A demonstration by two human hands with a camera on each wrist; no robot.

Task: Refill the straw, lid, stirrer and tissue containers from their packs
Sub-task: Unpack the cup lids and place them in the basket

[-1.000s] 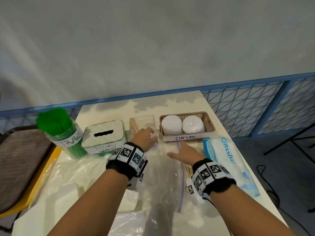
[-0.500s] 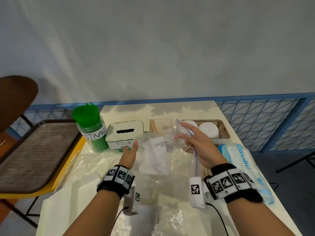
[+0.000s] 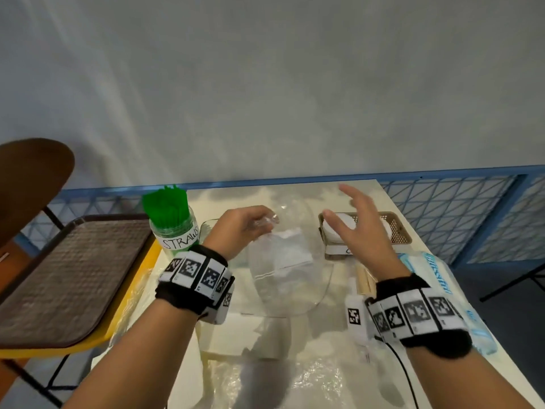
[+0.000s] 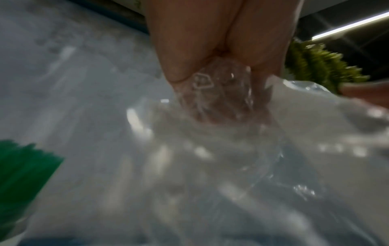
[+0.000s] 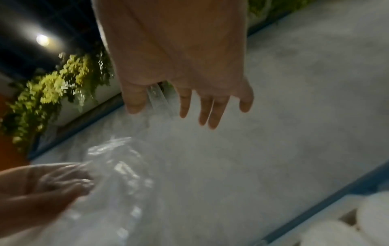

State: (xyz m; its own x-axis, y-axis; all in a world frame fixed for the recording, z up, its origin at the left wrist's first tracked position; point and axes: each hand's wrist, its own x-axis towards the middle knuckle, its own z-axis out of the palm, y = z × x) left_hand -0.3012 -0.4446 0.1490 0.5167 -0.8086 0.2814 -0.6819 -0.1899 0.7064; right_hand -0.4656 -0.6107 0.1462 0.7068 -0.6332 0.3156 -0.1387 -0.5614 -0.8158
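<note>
Left grip (image 3: 239, 228) pinching clear bag (image 3: 283, 273) corner, right grip (image 3: 358, 228) spread loose above lid basket (image 3: 398, 231) rim

Head view bright, even, edges warped; both wrist views dim, motion-blurred, grainy.

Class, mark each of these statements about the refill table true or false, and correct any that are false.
1. The left hand grips a clear plastic bag. True.
2. The right hand is clenched in a fist. False: its fingers are spread and hold nothing.
3. The jar labelled STRAWS holds green straws. True.
4. The basket of white lids stands to the left of the straw jar. False: it stands to the right, beyond the right hand.
5. The brown tray lies on the white table. False: it lies on a yellow surface left of the table.
</note>
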